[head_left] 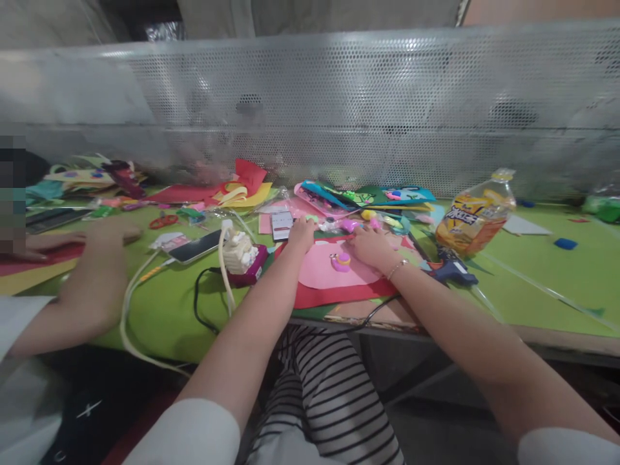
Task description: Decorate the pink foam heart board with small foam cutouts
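A pink paper sheet (322, 261) with a rounded outline lies on a larger red sheet (320, 298) at the table's front edge. On the pink sheet sits a small purple and orange figure (341, 261), with neither hand on it. My left hand (302, 234) rests at the sheet's upper left edge, beside a lit phone (281, 226); its fingers look stretched forward, their tips small and blurred. My right hand (372, 245) lies over the sheet's upper right, fingers spread, close to a bright pink lump (349, 225). A bracelet circles my right wrist.
A blue glue gun (453, 268) and a tilted drink bottle (477, 213) stand right. Left are a power adapter (239, 252) with cables, a dark phone (201, 247) and red scissors (163, 221). A neighbour's arm (97, 278) rests far left. A perforated metal panel (339, 110) backs the table.
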`<state>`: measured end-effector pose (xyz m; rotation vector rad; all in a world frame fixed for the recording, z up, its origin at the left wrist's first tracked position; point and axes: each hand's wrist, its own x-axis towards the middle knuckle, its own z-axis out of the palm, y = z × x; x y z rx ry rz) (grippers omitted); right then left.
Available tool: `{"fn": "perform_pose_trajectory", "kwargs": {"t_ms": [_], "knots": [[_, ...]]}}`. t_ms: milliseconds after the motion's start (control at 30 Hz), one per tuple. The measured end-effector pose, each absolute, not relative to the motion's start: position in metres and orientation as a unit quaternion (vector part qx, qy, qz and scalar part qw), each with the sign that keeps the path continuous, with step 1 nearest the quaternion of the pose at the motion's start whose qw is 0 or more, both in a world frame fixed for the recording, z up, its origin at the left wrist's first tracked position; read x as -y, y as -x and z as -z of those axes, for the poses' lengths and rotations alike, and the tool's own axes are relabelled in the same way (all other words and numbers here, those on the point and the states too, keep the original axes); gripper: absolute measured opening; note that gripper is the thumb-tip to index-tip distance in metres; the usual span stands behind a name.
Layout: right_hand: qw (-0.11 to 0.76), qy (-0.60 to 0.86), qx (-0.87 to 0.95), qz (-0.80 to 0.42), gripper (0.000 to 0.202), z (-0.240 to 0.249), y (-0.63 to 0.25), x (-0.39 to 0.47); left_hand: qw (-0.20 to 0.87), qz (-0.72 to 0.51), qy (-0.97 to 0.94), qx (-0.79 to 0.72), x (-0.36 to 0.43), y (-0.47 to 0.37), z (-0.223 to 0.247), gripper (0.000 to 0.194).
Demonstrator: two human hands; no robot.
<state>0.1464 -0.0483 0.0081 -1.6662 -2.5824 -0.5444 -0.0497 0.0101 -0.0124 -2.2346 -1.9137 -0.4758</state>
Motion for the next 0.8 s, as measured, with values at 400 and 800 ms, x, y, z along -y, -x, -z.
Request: {"fn": "perform_pose_trajectory", "kwargs": {"t_ms": [400,800], "knots": [[0.051,0.383,0.919,0.078,0.038,-0.001,-0.145,0.032,-0.036,0.05,0.758,0.649,-0.013,0.049,-0.009,0.058],[-0.059,0.433,0.898,0.057,0.026,-0.013,-0.152,0.037,-0.036,0.084,0.73,0.678,-0.006,0.042,-0.014,0.059]]}}
